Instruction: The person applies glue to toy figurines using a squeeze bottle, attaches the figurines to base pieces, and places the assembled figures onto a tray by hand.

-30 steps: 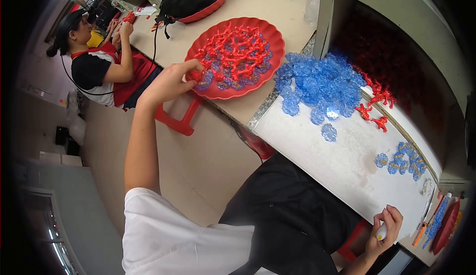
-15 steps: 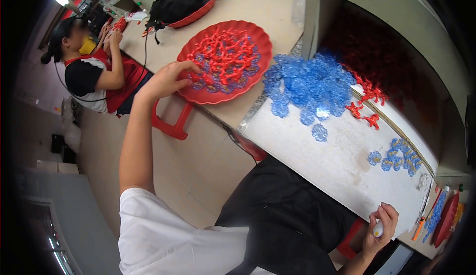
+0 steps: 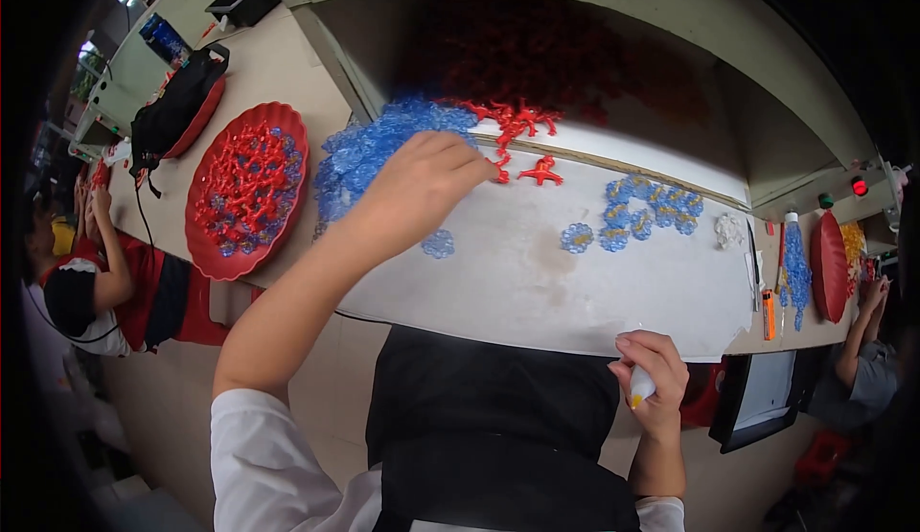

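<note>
My left hand (image 3: 431, 185) reaches over the white work surface, fingers bent together. Its fingertips are on a small red plastic figure (image 3: 501, 170); the thumb is mostly hidden. Another red limbed figure (image 3: 541, 172) lies just to the right, and several more form a cluster (image 3: 517, 122) behind. Under and beside that hand spreads a heap of clear blue flower-shaped discs (image 3: 359, 153). By the front edge, my right hand (image 3: 656, 379) is closed round a white bottle with a yellow tip (image 3: 641, 387). Blue discs with yellowish centres (image 3: 640, 211) lie grouped at the right of the surface.
At left stands a red scalloped plate (image 3: 225, 266) holding red figures and discs. A black bag (image 3: 172, 115) lies on another red plate beyond it. Right of the surface are an orange pen (image 3: 769, 315) and another red plate (image 3: 828, 266). People sit working at both sides.
My left hand has moved from the red plate rightward to the loose red figures. The head view has turned to the right. My right hand still holds the white bottle.
</note>
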`<action>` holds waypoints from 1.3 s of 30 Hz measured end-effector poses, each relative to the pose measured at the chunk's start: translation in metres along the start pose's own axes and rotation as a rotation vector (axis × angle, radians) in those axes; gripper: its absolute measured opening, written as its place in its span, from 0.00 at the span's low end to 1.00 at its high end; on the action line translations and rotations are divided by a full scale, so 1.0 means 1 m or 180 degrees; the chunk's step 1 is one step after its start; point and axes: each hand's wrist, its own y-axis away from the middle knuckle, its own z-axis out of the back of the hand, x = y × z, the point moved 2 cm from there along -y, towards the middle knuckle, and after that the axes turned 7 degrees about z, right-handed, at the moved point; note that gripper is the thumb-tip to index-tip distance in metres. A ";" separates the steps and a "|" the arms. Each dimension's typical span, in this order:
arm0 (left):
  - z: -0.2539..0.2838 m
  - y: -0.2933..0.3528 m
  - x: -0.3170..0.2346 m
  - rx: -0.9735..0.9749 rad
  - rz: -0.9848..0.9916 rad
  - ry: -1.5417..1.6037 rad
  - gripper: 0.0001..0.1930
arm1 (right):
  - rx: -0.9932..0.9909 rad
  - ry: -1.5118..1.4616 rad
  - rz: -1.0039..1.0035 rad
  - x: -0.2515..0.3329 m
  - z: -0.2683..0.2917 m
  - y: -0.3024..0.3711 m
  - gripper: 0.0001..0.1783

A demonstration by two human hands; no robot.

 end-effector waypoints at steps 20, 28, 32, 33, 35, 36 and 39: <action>-0.048 0.021 -0.093 0.0623 0.2236 0.4262 0.14 | -0.0584 -0.1150 -0.1041 -0.007 0.013 0.018 0.21; -0.051 0.032 -0.130 0.0733 0.2704 0.5892 0.12 | -0.1828 -0.1639 -0.0507 -0.001 0.025 0.009 0.22; -0.057 0.040 -0.129 0.0743 0.2466 0.6028 0.11 | -0.1843 -0.1511 -0.0391 -0.001 0.023 0.008 0.25; -0.057 0.041 -0.128 0.0817 0.2429 0.5925 0.11 | -0.1836 -0.1510 -0.0402 0.000 0.022 0.008 0.25; -0.057 0.042 -0.129 0.0890 0.2407 0.5828 0.10 | -0.1690 -0.1403 -0.0059 0.002 0.022 0.008 0.24; -0.056 0.042 -0.130 0.0778 0.2504 0.5860 0.10 | -0.1681 -0.1406 -0.0072 0.003 0.022 0.009 0.24; -0.054 0.042 -0.130 0.0710 0.2594 0.5921 0.11 | -0.1330 -0.1185 0.0274 0.008 0.020 0.008 0.25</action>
